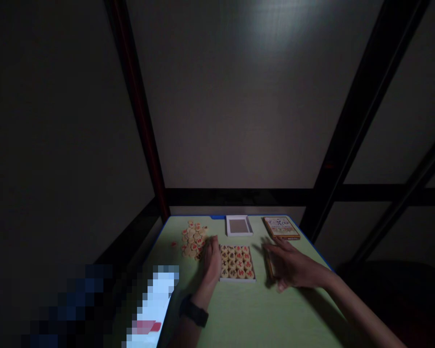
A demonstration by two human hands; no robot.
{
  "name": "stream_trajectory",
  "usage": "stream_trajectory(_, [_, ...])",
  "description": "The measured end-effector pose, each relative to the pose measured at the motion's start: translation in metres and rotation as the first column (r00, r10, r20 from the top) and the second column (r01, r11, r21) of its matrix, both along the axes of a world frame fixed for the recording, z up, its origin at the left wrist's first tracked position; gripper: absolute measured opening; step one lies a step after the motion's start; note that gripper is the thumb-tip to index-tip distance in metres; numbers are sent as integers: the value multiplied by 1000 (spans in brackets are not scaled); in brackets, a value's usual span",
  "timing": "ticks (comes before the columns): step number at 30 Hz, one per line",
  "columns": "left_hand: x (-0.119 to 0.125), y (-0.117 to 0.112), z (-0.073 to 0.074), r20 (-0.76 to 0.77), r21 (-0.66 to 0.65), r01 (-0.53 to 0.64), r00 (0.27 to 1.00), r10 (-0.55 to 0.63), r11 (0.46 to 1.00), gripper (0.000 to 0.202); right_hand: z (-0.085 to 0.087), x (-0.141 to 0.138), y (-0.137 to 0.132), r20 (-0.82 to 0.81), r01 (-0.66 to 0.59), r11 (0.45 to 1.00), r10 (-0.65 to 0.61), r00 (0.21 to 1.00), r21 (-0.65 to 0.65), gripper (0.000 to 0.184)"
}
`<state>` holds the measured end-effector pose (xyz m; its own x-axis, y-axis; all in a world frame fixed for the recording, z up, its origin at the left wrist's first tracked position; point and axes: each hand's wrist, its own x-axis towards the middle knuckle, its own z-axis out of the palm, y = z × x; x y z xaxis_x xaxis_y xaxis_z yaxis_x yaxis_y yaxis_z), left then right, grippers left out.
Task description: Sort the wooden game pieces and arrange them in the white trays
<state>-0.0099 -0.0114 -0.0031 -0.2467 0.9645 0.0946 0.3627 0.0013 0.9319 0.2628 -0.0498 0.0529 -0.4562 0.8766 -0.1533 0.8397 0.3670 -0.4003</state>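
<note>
A shallow white tray (254,279) lies on the green table (246,314) and holds several round pale game pieces with red and dark marks. My left hand (210,261) rests against the tray's left side with fingers held together and extended; a dark watch sits on that wrist. Just beyond it lies a loose pile of the same pieces (193,238). My right hand (292,265) lies right of the tray, fingers stretched out, touching a thin brown object (268,266) that stands on its edge; I cannot make out what it is.
An empty white box part (239,225) and a printed box lid (281,227) lie at the table's far edge. One red piece (173,244) lies alone at the left. Dark frame bars and grey walls surround the table. A blurred patch covers the lower left.
</note>
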Motion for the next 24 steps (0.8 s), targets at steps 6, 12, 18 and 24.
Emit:
stream_trajectory(6, [-8, -30, 32, -512, 110, -40, 854, 91, 993, 43, 0, -86, 15, -4, -220, 976, 220, 975, 3, 120])
stream_trajectory(12, [-33, -33, 18, -857, 216, 15, 481, 183, 976, 49, -13, -108, 27, 68, -217, 974, 221, 973, -60, 119])
stream_trajectory(18, [-42, -5, -8, -880, 154, -41, 449, 156, 987, 46, -21, -106, 19, 6, -221, 975, 221, 975, 39, 111])
stream_trajectory(24, [-45, 17, -9, -875, 131, -42, 464, 136, 990, 46, -36, -107, 15, -17, -206, 964, 212, 977, 167, 107])
